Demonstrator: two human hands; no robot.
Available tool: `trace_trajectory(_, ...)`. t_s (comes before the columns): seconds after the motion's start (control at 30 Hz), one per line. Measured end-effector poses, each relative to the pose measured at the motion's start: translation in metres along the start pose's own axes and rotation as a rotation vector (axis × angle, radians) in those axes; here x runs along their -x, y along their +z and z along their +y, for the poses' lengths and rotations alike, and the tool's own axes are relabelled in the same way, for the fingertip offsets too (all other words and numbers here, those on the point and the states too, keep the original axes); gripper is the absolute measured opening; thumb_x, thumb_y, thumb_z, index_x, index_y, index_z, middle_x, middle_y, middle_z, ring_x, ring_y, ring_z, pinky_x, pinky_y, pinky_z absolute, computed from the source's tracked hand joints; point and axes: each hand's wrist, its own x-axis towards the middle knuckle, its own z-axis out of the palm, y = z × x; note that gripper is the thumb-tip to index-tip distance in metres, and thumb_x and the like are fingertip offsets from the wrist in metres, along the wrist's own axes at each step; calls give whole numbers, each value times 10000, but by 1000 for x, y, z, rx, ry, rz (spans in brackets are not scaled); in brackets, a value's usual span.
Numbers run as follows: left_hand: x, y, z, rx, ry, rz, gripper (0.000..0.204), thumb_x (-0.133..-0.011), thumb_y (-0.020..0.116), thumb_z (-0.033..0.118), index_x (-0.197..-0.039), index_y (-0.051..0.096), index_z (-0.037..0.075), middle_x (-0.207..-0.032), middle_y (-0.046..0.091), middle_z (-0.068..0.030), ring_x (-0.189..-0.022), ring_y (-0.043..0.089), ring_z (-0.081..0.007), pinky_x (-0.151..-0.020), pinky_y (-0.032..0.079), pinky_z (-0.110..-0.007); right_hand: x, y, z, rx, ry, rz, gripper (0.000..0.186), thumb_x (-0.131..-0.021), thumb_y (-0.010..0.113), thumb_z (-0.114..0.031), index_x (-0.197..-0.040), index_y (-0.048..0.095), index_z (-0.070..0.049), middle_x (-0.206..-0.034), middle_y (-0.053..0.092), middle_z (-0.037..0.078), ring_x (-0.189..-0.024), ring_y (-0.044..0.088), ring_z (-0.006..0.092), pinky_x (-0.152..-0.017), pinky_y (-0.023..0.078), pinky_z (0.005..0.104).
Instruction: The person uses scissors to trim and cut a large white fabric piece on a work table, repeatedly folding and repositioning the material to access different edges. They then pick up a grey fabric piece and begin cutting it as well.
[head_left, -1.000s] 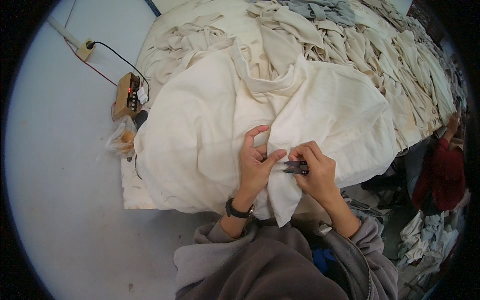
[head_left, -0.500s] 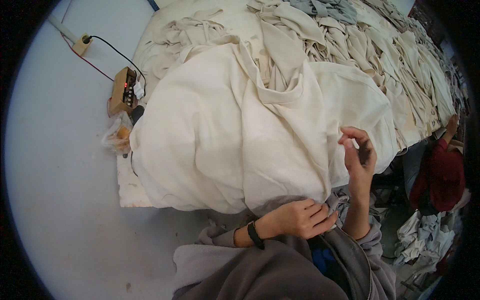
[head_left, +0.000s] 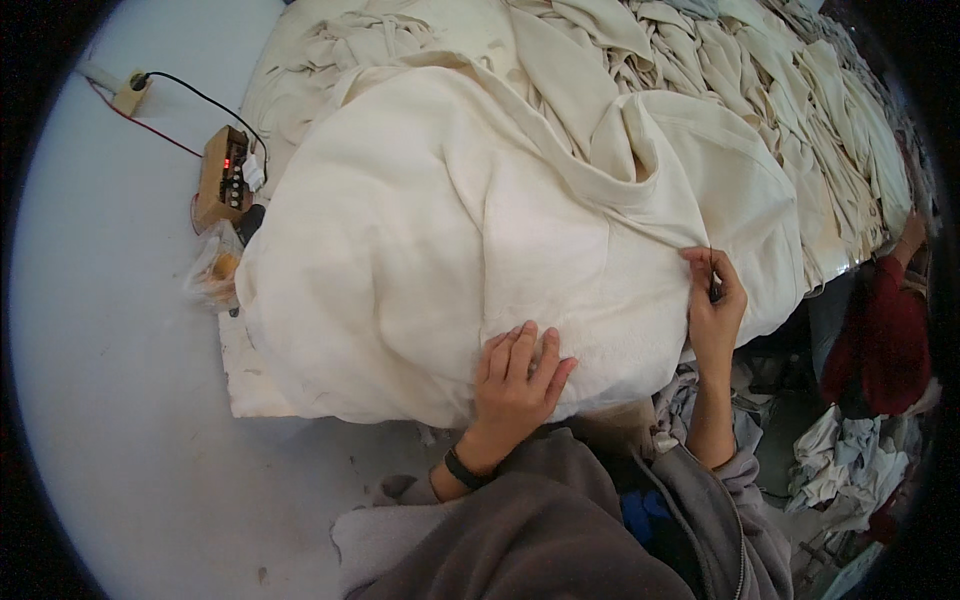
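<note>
A large cream cloth garment [head_left: 380,250] lies spread over the near part of the table, its thick band-like edge curving across the upper right part. My left hand [head_left: 515,375], with a dark band on the wrist, rests on the garment near its front edge, fingers stretched out and slightly apart. Farther right, my right hand [head_left: 718,300] is closed with thumb and fingertips together at the cloth. A small, thin dark object shows between its fingers, too little of it visible to name.
Heaps of cream garments [head_left: 740,90] cover the far and right table. At left stand a brown box [head_left: 222,180] with a red display and cables, and a clear plastic bag [head_left: 217,268]. Another person's red sleeve [head_left: 870,325] shows at right, above cloth piled [head_left: 845,470] low down.
My left hand has gone from the garment's near edge up and left, and now lies flat on it. My right fingers have closed at the cloth. The garment's band has shifted right.
</note>
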Motion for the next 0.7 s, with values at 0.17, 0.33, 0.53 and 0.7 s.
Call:
trace_trajectory(0.17,6,6,-5,62,-4,-18,341,-775,673,298,-1009,649,51,-1050,559,-119,-946,508,-265,-806,419,-394,-2,6,-2,50,-40,33,128,-872,522,3,-952,621,6,-816,624,52,-655,475,73,-614,405,205)
trace_trajectory(0.33,2,3,-6,115,-14,-38,356,-773,670,305,-1023,642,54,-1056,559,-123,-956,513,-276,-820,416,-398,3,3,-23,152,-54,-54,204,-835,588,-43,-1035,621,-21,-870,654,78,-713,539,90,-662,442,231)
trace_trajectory(0.53,-3,-12,-14,492,9,-47,424,-836,604,310,-1164,525,53,-1184,528,-157,-1069,509,-305,-906,393,-438,36,-30,-48,70,-32,-611,358,-772,626,-32,-1128,592,-24,-1004,653,126,-904,598,158,-825,455,288)
trace_trajectory(0.7,2,-44,-33,192,-92,279,348,-889,525,249,-1168,497,42,-1239,497,-180,-1097,490,-314,-940,356,-445,-70,-154,-29,193,-315,341,300,-830,597,-85,-1112,591,16,-1105,602,82,-1048,521,181,-967,357,324)
